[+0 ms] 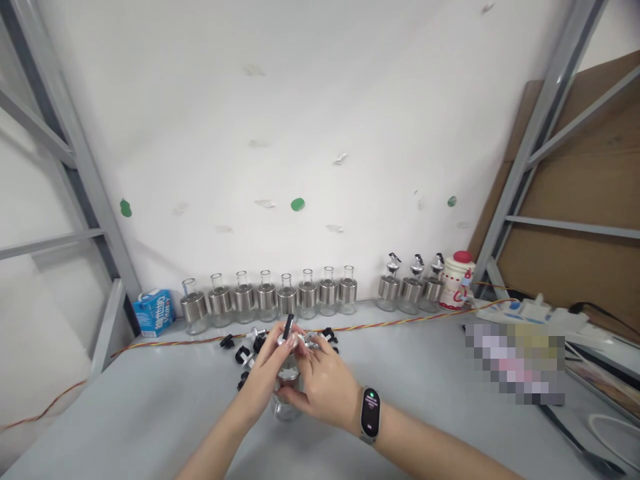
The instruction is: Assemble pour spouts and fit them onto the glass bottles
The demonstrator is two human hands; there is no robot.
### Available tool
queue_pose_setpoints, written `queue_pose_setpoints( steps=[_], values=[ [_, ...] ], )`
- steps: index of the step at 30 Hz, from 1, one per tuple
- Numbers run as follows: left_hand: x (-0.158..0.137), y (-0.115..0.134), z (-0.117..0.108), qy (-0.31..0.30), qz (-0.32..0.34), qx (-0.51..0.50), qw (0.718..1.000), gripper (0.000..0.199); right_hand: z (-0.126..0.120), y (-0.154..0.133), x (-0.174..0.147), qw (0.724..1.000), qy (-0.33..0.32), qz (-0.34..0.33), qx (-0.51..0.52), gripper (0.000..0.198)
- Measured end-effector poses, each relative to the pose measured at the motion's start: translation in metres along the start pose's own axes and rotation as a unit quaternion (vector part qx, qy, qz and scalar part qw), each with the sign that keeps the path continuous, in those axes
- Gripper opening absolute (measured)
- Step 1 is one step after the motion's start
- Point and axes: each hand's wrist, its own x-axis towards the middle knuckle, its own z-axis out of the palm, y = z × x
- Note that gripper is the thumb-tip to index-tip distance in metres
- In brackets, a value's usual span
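Observation:
In front of me a glass bottle (287, 409) with a metal sleeve stands upright on the grey table. A pourer cap (289, 327) with a black flip lever sits at its mouth. The fingers of my left hand (269, 365) are closed round this cap. My right hand (327, 381) is wrapped about the bottle's upper part, its thumb across the sleeve; its fingertips are close to the cap. How deep the cap sits in the neck is hidden by my fingers. Loose black and silver pourer caps (244, 358) lie just behind my hands, partly covered by them.
Several uncapped bottles (243, 295) line the wall; three bottles with pourers (389, 288) stand farther right beside a white and red figure jar (456, 283). A blue carton (154, 312) is at left. A twisted wire (395, 323) crosses the table; a power strip (537, 309) lies right.

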Motion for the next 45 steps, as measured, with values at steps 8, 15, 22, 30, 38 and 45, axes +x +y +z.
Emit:
queue_pose_setpoints(
  steps=[8,15,22,30,38,45],
  values=[
    [0.000,-0.001,-0.002,-0.001,0.001,-0.001,1.000,0.025,0.002,0.000,-0.001,1.000,0.005,0.001,-0.006,0.052],
    [-0.001,-0.001,-0.003,-0.007,0.001,0.006,1.000,0.019,0.000,0.001,0.000,1.000,-0.001,-0.002,-0.005,0.053],
    [-0.001,-0.006,-0.002,-0.010,0.027,0.021,0.999,0.018,0.001,0.003,-0.003,1.000,-0.008,0.002,-0.001,0.051],
    [0.003,-0.018,-0.002,-0.047,0.046,-0.056,0.996,0.025,0.003,0.003,-0.005,0.999,0.028,0.000,0.027,0.036],
    [-0.003,-0.007,-0.003,-0.040,0.018,-0.030,0.999,0.033,0.002,0.003,-0.007,0.999,-0.007,0.014,0.045,0.040],
    [-0.010,0.000,-0.019,-0.138,0.017,-0.007,0.990,0.055,-0.021,0.013,-0.003,0.969,-0.148,0.088,0.179,0.041]
  ],
)
